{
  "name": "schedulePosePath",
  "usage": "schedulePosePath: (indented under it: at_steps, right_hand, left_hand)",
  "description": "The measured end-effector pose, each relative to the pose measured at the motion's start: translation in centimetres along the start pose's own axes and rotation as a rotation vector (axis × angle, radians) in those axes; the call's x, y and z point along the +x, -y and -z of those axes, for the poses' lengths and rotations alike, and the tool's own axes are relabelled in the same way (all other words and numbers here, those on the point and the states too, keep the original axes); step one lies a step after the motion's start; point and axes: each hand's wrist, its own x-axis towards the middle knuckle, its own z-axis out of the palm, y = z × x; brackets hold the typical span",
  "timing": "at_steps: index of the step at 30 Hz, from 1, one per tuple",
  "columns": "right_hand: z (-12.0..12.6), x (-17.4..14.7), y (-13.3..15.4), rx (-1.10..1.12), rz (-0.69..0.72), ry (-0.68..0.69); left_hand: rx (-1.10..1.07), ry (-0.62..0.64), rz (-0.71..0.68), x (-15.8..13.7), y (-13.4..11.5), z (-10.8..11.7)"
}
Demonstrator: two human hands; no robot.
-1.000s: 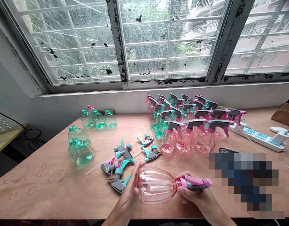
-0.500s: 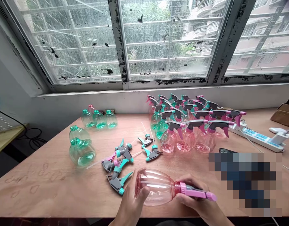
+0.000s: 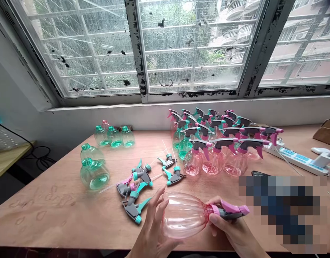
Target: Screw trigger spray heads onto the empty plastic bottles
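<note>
A clear pink spray bottle lies sideways above the near table edge, its base to the left. My right hand is closed around the neck, at the pink collar of the grey and pink spray head. At the base, my left hand has its fingers spread and stretched out; whether the palm touches the plastic I cannot tell. Just left of that hand lie loose grey and green spray heads, one with a pink trigger among them.
Several pink and green bottles with spray heads stand at the back right. Green bottles without heads stand on the left, more behind them. A power strip and a phone lie right, near a blurred-out patch. Windows line the back.
The bottle has turned about its long axis, so the pink trigger now faces up. My left hand's fingers have loosened and spread from the base, while the right stays at the neck.
</note>
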Motion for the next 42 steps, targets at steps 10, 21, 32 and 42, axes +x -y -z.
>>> schedulePosePath:
  at_steps: [10,21,32,42]
  right_hand:
    - [0.3,0.0,0.9,0.047,0.052,-0.082]
    - [1.8,0.1,0.6,0.038,0.114,-0.056]
    - [2.3,0.3,0.0,-0.037,0.077,-0.039]
    - [2.9,0.3,-0.5,-0.051,0.092,-0.017]
  left_hand:
    - [-0.865,-0.387,0.085,8.1,-7.2,6.5]
    - [-0.746,-0.890,-0.216,9.4,-8.5,2.4]
    - [-0.783,-0.512,0.162,2.2,-1.3,-3.6]
    - [-0.690,-0.777,0.209,2.5,0.2,-4.4]
